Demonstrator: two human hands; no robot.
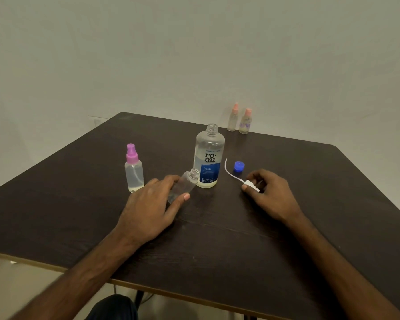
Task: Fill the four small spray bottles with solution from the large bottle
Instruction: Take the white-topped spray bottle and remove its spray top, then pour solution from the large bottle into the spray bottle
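Dark wood-grain table: pale-trimmed near edge crosses lower left to lower centre; far edge meets the wall. Bare tabletop lies at lower centre between the forearms and at far left.

Large bottle, centre frame: clear plastic cylinder, blue label, upright, neck uncapped. Blue cap just to its right.

Purple-capped spray bottle upright at centre left, a little liquid at the bottom. Two pink-capped spray bottles side by side at the far edge.

Left hand grips the capless small bottle, clear and tilted right, mouth close to the large bottle.

Right hand, fingers curled, pinches the white spray head; its thin dip tube curves upward.
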